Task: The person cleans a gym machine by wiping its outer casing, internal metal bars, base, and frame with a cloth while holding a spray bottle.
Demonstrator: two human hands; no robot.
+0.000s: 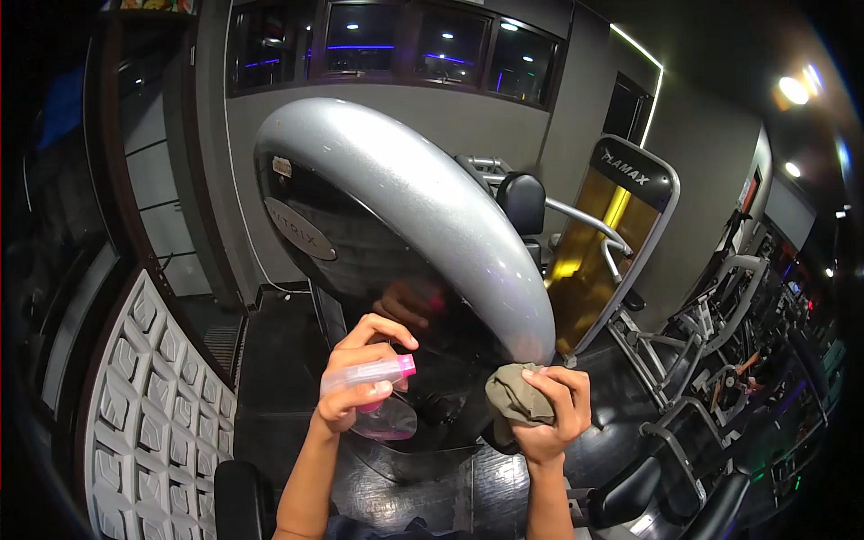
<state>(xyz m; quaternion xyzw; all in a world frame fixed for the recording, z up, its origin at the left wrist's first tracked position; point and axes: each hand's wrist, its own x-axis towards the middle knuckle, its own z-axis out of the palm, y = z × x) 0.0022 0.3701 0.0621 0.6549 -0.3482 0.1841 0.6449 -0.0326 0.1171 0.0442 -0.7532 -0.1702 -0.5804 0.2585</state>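
My left hand (353,369) is wrapped round a clear spray bottle (389,420) with a pink nozzle, its index finger curled above the spray head. The nozzle points right, toward the glossy black side panel (387,238) of a gym machine. In my right hand (560,409) is a bunched olive-green cloth (517,396). The cloth is at the lower end of the machine's curved silver frame (432,189); whether it presses on the surface I cannot tell. The black panel reflects my left hand and the pink nozzle.
Behind the machine stands another with a gold panel (594,243) and a black padded seat (521,203). A white patterned panel (153,405) rises on the left. More gym equipment (720,333) fills the right side. Black pads (630,490) are low at right.
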